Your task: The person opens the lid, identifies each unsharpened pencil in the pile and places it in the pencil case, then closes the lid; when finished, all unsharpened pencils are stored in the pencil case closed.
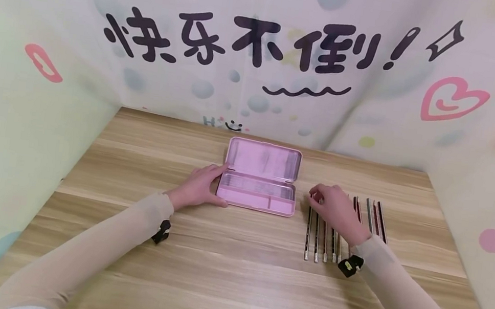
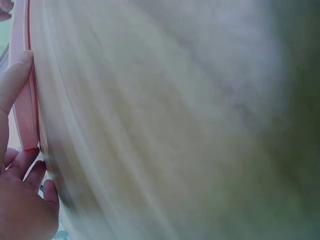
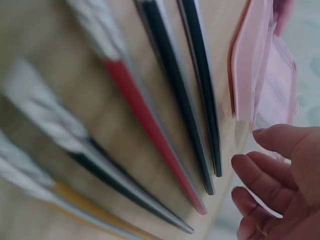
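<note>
A pink pencil case (image 1: 241, 206) lies on the table with its lid (image 1: 265, 161) raised at the back. Its compartments hold nothing that I can see. My left hand (image 1: 197, 187) holds the case's left end, thumb at the front and fingers further back; the left wrist view shows them against its pink side (image 2: 25, 110). Right of the case is a row of pencils (image 1: 308, 236), eraser ends toward me. Over their far ends hovers my right hand (image 1: 338, 212), fingers bent loosely. The right wrist view shows nothing between them, near the tip of a dark pencil (image 3: 202, 90).
The wooden table (image 1: 223, 275) extends back to a printed cloth wall (image 1: 172, 83), with more cloth on both sides. Further pencils (image 1: 378, 219) lie to the right, partly behind my right hand and wrist. A black wrist device (image 1: 350, 265) sits close above the pencils' near ends.
</note>
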Demonstrator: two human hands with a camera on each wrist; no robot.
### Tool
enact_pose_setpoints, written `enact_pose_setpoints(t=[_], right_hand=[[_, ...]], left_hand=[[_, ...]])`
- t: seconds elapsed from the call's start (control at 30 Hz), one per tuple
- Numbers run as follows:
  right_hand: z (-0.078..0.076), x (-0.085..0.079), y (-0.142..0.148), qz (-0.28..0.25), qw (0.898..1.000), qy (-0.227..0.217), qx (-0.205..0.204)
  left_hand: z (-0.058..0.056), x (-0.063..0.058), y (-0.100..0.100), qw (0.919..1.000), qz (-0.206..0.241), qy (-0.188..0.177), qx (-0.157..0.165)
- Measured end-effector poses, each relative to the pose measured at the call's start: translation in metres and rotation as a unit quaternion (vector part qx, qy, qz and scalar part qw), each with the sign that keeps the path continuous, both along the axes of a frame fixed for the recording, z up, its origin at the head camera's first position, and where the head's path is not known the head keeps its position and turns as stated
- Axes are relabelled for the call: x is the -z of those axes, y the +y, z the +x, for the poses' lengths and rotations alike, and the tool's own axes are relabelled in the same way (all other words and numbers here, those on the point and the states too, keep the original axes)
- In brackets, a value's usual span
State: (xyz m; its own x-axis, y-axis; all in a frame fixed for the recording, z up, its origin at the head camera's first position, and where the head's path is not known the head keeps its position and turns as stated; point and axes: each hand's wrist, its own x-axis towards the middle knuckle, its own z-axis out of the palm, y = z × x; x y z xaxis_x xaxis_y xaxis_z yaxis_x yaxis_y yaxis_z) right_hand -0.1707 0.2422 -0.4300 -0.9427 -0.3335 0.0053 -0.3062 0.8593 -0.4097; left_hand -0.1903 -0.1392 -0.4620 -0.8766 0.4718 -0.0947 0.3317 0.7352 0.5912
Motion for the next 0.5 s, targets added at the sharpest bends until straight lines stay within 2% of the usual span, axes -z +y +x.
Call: enact_pose_setpoints(t=[0.2,0.5], right_hand=[[0.021,0.003,0.000,0.014,1.000,0.015,0.011],[0.041,0.012,-0.004,0.045,0.999,0.029,0.009]], left_hand=[[0.000,0.001,0.000,1.0000,0.001,0.000,0.000],[0.000,0.001,0.000,1.0000,0.004,0.001,-0.001]])
